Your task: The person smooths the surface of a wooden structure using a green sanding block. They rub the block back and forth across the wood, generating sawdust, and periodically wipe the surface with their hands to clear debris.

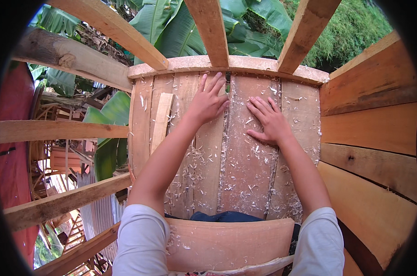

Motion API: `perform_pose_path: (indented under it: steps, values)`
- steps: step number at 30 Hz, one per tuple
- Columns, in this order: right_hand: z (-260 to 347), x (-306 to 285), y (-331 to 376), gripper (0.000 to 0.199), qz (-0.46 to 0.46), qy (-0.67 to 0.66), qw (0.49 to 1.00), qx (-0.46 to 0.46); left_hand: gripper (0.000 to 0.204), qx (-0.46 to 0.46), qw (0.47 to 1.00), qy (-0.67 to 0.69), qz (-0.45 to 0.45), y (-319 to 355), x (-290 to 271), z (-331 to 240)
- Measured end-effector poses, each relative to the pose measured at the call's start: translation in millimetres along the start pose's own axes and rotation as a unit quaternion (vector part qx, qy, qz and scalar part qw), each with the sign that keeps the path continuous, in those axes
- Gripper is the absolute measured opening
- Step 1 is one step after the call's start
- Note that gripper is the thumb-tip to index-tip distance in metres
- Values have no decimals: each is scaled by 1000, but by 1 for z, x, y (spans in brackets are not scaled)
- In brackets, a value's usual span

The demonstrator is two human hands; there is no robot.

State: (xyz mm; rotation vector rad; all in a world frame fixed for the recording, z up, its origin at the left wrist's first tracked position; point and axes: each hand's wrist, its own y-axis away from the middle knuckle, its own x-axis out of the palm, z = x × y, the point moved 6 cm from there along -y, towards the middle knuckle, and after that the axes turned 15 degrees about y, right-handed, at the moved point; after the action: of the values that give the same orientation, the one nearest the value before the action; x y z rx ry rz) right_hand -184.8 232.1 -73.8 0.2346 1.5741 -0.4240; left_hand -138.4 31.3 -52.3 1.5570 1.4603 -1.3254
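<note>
Both my hands lie palm down on a floor of wooden planks [250, 170] scattered with curled wood shavings. My left hand [211, 99] is open, its fingers pointing toward the pale beam [185, 64] along the far edge, close beside a dark gap between two planks. With fingers spread and thumb out, my right hand [269, 120] rests flat on the plank to the right of that gap. Neither hand holds anything that I can see. A short wood offcut [163, 120] lies left of my left forearm. Across my lap is a wide, smooth board [227, 244] with a few shavings on it.
Upright wooden posts [207, 32] stand along the far edge. Horizontal rails [61, 132] run along the left, with corrugated metal sheets [98, 216] and debris beyond. A plank wall [369, 129] closes the right side. Banana leaves [171, 30] hang past the far edge.
</note>
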Motion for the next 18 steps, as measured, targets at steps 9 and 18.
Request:
perform_pose_path:
  steps: [9,18]
  values:
    - [-1,0,1,84,-4,-7,1000,3,17,52,992,107,50,20,-17,-28]
    - [-2,3,1,86,3,21,1000,5,16,72,990,55,108,48,-9,-53]
